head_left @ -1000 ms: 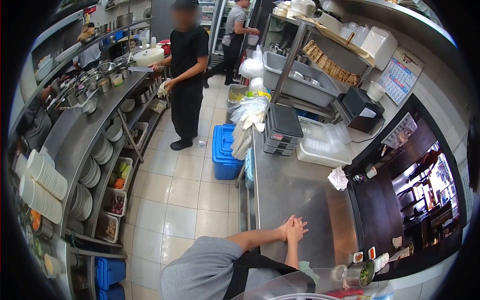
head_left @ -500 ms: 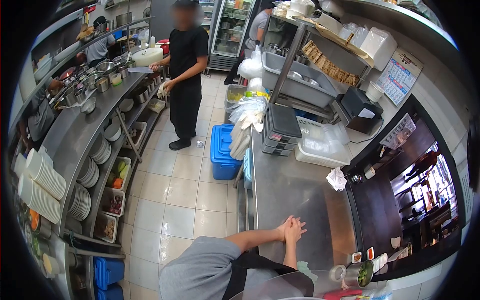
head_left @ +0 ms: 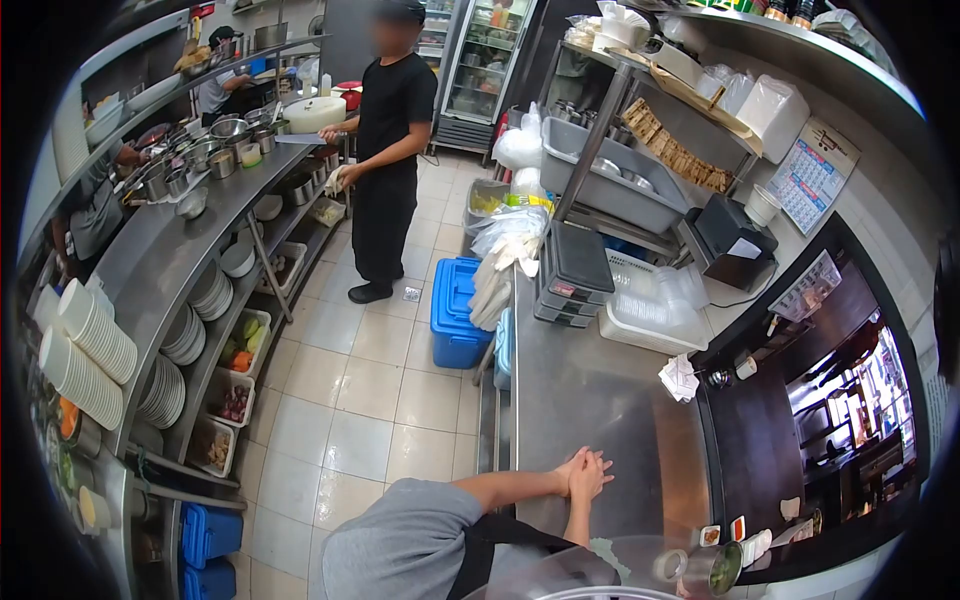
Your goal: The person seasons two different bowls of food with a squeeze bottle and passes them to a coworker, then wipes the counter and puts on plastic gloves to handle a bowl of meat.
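Note:
My left hand [head_left: 570,472] and my right hand [head_left: 593,480] are clasped together over the near part of the steel counter [head_left: 560,400]. Their fingers overlap, and several fingertips stick out on the right side. No object shows between the palms. My left forearm comes in from the left below a grey sleeve; my right forearm rises from the bottom. Just below my hands lies a pale green scrap [head_left: 608,558]. A crumpled white paper [head_left: 679,378] is farther up the counter's right side.
A person in black [head_left: 385,150] stands in the aisle, holding a knife [head_left: 300,139] and a cloth. Other people work behind the left counter [head_left: 140,250]. Black drawers [head_left: 572,270], a white basket [head_left: 650,335] and a metal pot [head_left: 715,572] are by my counter; a blue bin [head_left: 455,312] stands beside it.
The whole view has shifted, with most surroundings now slightly lower and farther right. My hands remain clasped on the counter. A worker at the back left has changed posture.

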A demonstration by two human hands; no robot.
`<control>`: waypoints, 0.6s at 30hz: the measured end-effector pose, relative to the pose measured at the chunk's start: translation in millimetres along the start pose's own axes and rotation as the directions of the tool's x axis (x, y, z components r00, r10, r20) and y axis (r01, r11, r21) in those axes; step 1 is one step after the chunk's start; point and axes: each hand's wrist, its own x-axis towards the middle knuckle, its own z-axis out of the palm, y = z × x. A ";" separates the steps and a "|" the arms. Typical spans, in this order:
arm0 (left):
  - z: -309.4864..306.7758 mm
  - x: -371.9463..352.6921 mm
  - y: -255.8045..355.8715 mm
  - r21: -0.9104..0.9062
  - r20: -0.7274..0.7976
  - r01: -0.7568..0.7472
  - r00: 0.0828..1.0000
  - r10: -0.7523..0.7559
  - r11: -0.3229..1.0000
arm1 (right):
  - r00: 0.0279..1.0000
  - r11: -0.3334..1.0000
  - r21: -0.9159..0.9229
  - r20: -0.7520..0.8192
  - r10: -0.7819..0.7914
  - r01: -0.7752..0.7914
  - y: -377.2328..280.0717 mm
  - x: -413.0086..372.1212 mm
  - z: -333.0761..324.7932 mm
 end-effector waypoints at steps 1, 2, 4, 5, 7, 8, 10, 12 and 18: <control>-4.4 -2.4 -0.9 0.003 0.000 -0.004 1.000 0.004 1.000 | 0.999 0.999 -0.031 -0.037 -0.019 0.017 2.0 -0.5 3.8; -8.0 -3.1 3.1 0.005 0.006 -0.007 1.000 0.007 1.000 | 1.000 1.000 -0.022 -0.005 -0.005 0.005 9.0 -1.7 4.4; -10.8 -2.5 6.2 0.016 0.023 -0.004 1.000 0.003 1.000 | 0.999 1.000 0.015 0.052 0.013 -0.014 7.8 3.2 4.0; -12.3 -3.2 4.5 0.023 0.026 -0.003 1.000 0.003 1.000 | 0.998 0.999 0.029 0.068 0.016 -0.018 7.6 4.3 3.4; -15.6 -5.1 2.1 0.027 0.023 -0.013 1.000 0.012 1.000 | 0.996 0.999 0.034 0.083 0.020 -0.022 6.7 4.8 1.6; -16.2 -5.6 4.5 0.022 0.018 -0.018 1.000 0.018 1.000 | 0.997 0.999 0.033 0.081 0.018 -0.021 7.2 3.7 1.5; -14.2 -5.3 6.9 0.016 0.009 -0.022 1.000 0.021 1.000 | 0.997 1.000 0.025 0.074 0.012 -0.014 8.0 3.5 1.5; -14.0 -4.9 4.9 0.024 0.014 -0.020 1.000 0.020 1.000 | 0.997 1.000 0.029 0.071 0.007 -0.009 6.6 4.6 2.2; -17.7 -6.0 7.5 0.053 0.031 -0.018 0.999 0.017 0.998 | 0.998 1.000 0.021 0.066 0.011 -0.013 9.3 3.8 3.2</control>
